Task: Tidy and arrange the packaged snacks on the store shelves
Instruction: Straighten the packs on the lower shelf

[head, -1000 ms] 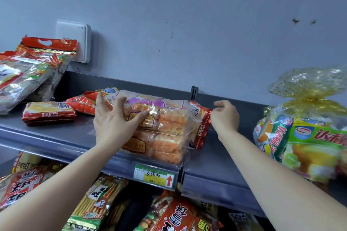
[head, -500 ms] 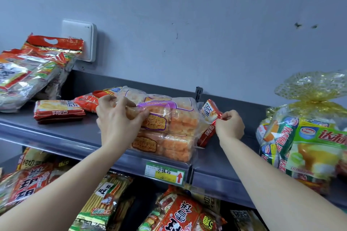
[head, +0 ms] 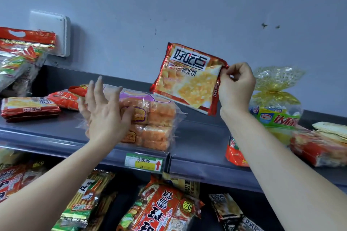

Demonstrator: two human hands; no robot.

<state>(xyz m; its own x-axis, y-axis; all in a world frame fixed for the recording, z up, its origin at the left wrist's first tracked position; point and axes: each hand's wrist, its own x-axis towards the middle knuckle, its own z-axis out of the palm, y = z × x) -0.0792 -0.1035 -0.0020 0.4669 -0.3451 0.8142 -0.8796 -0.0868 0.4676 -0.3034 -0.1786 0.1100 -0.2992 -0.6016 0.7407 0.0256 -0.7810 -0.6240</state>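
Status: your right grip (head: 236, 84) pinches the red packet (head: 187, 80) by its right-hand seam, thumb and forefinger clenched on the foil. The packet therefore hangs tilted to the left of that grip, clear of the shelf (head: 197, 137) below. A seam hold suits so light and flat an item and keeps its face readable. Your left grip (head: 105, 112) is released, fingers spread, at the near-left corner of the bread bag (head: 150, 118), probably to steady it; firm contact cannot be confirmed. Matching packs (head: 30, 108) lie well left of the left grip, judged the likely destination.
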